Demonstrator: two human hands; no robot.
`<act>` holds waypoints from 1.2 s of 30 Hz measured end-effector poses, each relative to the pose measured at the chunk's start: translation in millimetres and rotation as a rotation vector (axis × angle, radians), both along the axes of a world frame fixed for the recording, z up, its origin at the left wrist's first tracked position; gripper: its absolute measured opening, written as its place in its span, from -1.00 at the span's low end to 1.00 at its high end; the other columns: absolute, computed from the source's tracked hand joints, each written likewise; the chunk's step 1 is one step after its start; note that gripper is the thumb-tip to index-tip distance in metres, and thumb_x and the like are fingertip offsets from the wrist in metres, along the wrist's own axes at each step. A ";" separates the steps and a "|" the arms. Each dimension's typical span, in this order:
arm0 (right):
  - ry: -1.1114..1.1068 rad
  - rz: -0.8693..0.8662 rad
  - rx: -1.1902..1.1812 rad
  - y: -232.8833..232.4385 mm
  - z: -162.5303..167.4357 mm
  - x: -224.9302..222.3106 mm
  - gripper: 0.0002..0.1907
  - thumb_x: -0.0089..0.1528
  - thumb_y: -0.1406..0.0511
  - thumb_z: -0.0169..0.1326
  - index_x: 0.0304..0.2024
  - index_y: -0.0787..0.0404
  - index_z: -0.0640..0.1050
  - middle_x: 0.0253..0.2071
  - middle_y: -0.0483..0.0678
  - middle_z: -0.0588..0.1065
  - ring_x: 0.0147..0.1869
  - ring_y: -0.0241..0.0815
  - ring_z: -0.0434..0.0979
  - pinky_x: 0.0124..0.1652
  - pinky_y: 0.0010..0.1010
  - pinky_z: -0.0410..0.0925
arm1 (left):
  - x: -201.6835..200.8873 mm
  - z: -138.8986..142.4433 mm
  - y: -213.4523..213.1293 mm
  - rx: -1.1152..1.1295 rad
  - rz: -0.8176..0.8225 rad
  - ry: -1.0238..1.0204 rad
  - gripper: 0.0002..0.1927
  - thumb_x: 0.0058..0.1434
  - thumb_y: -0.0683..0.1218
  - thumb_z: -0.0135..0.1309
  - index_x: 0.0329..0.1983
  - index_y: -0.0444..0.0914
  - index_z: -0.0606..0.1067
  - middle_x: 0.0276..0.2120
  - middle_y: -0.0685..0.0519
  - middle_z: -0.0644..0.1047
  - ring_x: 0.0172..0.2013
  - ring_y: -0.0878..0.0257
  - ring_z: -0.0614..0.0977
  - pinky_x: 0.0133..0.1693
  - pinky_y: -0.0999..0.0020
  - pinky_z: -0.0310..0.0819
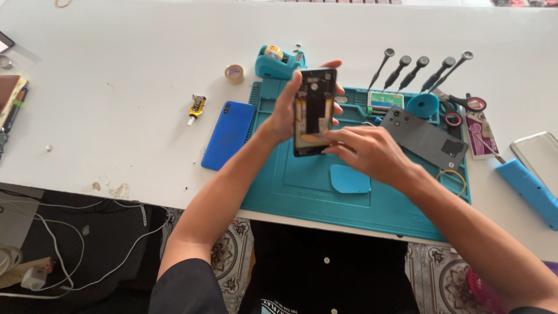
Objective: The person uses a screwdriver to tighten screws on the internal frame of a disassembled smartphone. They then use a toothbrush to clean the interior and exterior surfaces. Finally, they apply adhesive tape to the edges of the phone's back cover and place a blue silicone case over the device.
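Fingers point(340, 135) on opened phone point(314, 110); grey back cover point(427, 138) beside.

Phone-repair workbench: white surface point(145, 70) bearing a teal repair mat point(302, 192), a row of precision screwdrivers point(415, 71), and a tape dispenser point(278, 61).

The work mat point(302, 192) lies on the table point(128, 70). The left hand point(289, 110) holds an opened phone point(314, 110) up over the mat. The right hand point(366, 151) touches the phone's lower end. A flat phone point(228, 135) lies just left of the mat. A small tube point(197, 108) lies further left. A tape holder point(278, 61) sits behind the mat. A back cover point(424, 138) lies right of the hands. A row of what may be screwdrivers point(415, 71) lies behind it.
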State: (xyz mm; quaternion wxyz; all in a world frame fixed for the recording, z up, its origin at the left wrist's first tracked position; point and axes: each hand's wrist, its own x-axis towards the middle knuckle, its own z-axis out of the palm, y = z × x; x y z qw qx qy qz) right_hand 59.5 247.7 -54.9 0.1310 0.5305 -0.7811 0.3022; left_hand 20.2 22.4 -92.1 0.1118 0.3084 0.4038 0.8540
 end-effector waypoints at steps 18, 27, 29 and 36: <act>-0.206 -0.162 0.120 15.9 -1.9 -21.1 -0.62 0.30 0.32 0.19 0.17 -0.06 0.64 -0.57 -0.05 0.47 -0.52 -0.16 0.41 -0.41 -0.33 0.31 | 5.9 6.7 2.3 -0.088 0.115 -0.050 -0.10 0.43 0.45 -0.37 0.59 -0.24 0.12 -0.11 -0.12 0.59 -0.13 0.08 0.71 -0.08 0.08 0.71; -0.323 -0.148 0.413 34.8 10.8 -27.5 -0.57 0.15 -0.02 0.24 -0.50 0.20 0.64 -0.60 -0.13 0.54 -0.54 -0.24 0.54 -0.45 -0.34 0.37 | 6.0 7.1 2.6 -0.099 0.089 -0.077 -0.10 0.40 0.45 -0.34 0.59 -0.21 0.11 -0.11 -0.10 0.58 -0.14 0.10 0.70 -0.10 0.05 0.72; -0.360 -0.340 0.590 41.2 19.8 -31.8 -0.48 0.09 -0.11 0.25 -0.60 0.18 0.59 -0.70 -0.10 0.48 -0.62 -0.17 0.48 -0.51 -0.30 0.32 | 6.1 7.5 3.5 -0.088 0.085 -0.083 -0.11 0.39 0.45 -0.34 0.58 -0.21 0.11 -0.11 -0.10 0.58 -0.14 0.10 0.70 -0.11 0.05 0.72; -0.342 -0.279 0.489 37.8 20.4 -23.3 -0.46 0.13 -0.14 0.21 -0.57 0.17 0.63 -0.70 -0.14 0.49 -0.64 -0.22 0.45 -0.53 -0.36 0.29 | 5.8 7.6 3.0 -0.074 0.076 -0.101 -0.12 0.41 0.43 -0.35 0.58 -0.22 0.11 -0.11 -0.11 0.58 -0.14 0.10 0.70 -0.10 0.04 0.72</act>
